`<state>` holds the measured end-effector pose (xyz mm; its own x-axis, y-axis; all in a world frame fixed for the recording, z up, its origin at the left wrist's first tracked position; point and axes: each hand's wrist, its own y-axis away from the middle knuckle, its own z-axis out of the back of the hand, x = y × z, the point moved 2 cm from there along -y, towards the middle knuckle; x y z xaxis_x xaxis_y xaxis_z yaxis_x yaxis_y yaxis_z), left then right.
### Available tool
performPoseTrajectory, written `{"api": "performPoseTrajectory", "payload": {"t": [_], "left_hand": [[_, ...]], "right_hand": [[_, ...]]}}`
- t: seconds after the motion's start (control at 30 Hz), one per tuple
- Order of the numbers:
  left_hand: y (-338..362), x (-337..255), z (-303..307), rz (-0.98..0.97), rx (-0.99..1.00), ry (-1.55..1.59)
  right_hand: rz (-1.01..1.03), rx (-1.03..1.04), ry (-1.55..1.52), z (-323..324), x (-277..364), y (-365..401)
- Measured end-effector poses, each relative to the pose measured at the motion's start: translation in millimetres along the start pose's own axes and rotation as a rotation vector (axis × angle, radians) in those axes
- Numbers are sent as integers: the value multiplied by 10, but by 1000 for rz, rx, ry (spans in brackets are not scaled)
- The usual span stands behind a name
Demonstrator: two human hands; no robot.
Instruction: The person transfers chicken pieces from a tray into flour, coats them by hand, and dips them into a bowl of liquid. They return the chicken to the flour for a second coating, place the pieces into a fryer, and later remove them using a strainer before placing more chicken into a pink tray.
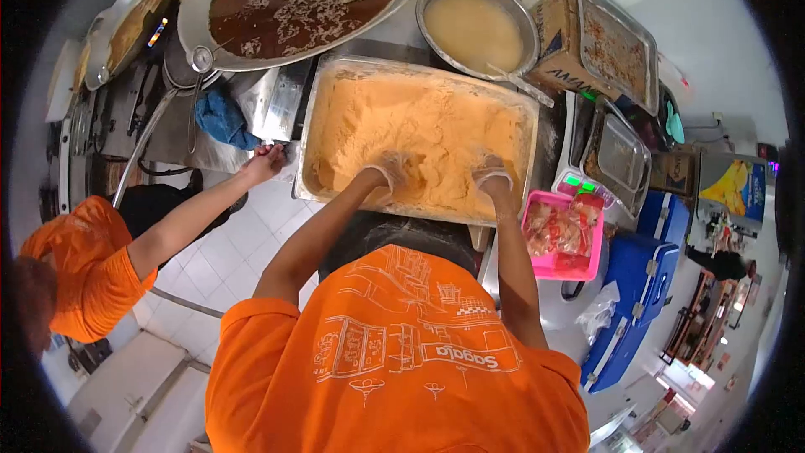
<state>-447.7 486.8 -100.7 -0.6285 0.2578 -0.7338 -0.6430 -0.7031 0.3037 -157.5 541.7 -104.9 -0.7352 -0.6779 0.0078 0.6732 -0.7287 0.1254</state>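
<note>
A wide metal tray [436, 72] lies in front of me, filled with a thick layer of pale orange flour [394, 109]. My left hand [401, 171] is pushed into the flour near the tray's front middle. Close to the front right corner, my right hand [492, 169] is in the flour too. Both hands seem to wear thin clear plastic gloves, bunched at the wrists. The fingers of each hand are buried or dusted over, so their shape is hidden. Clumps and hollows show in the flour between the hands.
A big pan of brown oil [293, 8] and a bowl of cloudy liquid [474, 29] stand behind the tray. At right are a pink basket [595, 243] with bagged food and blue coolers [637, 277]. Left, another person's hand [267, 164] reaches near a blue cloth [223, 119].
</note>
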Motion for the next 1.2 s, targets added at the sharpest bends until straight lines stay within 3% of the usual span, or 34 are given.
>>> {"api": "performPoseTrajectory", "payload": {"t": [0.03, 0.1, 0.17, 0.23, 0.3, 0.33, 0.37, 0.4, 0.43, 0.47, 0.5, 0.53, 0.57, 0.6, 0.67, 0.7, 0.73, 0.8, 0.87, 1.0, 1.1, 1.13, 1.17, 1.2], "left_hand": [[19, -81, 49, -8, 9, 4], [-24, -171, 91, 273, 128, 32], [-66, -305, 217, 249, 77, -72], [-74, -286, 295, 216, 39, -182], [-111, -188, 291, 182, 156, -243], [-93, -148, 269, 171, 161, -250], [-57, -79, 262, 150, 21, -141], [-22, 25, 256, 131, -123, -33], [-45, 298, 101, 127, -128, -42], [-100, 658, -101, 29, -350, 220], [-78, 674, -8, -16, -474, 352], [-49, 684, 86, -76, -594, 475], [100, 353, 413, -5, -413, 147], [201, 148, 568, 73, -226, -173], [22, 642, 457, -155, -317, 430], [219, 154, 800, -45, -353, 80], [261, -81, 889, 12, -372, -97], [277, -376, 974, 166, -424, -340], [210, -551, 1008, 261, -478, -421], [179, -900, 795, 368, -392, -290], [302, -1089, 623, 455, -593, -258], [343, -1086, 638, 474, -596, -265], [398, -1037, 649, 467, -588, -81], [487, -1016, 640, 459, -573, 103]], "right_hand": [[-22, -52, 6, -25, 84, 41], [-35, -98, 22, 91, 298, 22], [16, 121, -38, 294, 682, -148], [-41, 85, -72, 573, 970, -234], [-105, 51, -107, 746, 1176, -316], [-219, 184, -128, 795, 1201, -439], [-330, 315, -151, 821, 1198, -488], [-336, 307, -150, 873, 1185, -485], [-364, 316, -215, 924, 1148, -484], [-388, 324, -280, 973, 1107, -477], [-380, 314, -274, 983, 1033, -438], [-339, 135, -392, 997, 925, -397], [-292, -36, -513, 1009, 871, -343], [-272, -35, -508, 1067, 866, -295], [-421, 68, -782, 1225, 764, -225], [-411, 63, -778, 1019, 605, -215], [-641, 124, -1160, 551, 358, -191], [-860, 182, -1549, 687, 357, -119], [-569, 184, -631, 1196, 403, -28], [-423, 73, -618, 646, 249, 58], [-229, -55, -840, 606, 334, -7], [-298, -2, -666, 630, 301, -14], [-366, 50, -493, 646, 299, -12], [-355, 56, -510, 571, 268, -12]]}}
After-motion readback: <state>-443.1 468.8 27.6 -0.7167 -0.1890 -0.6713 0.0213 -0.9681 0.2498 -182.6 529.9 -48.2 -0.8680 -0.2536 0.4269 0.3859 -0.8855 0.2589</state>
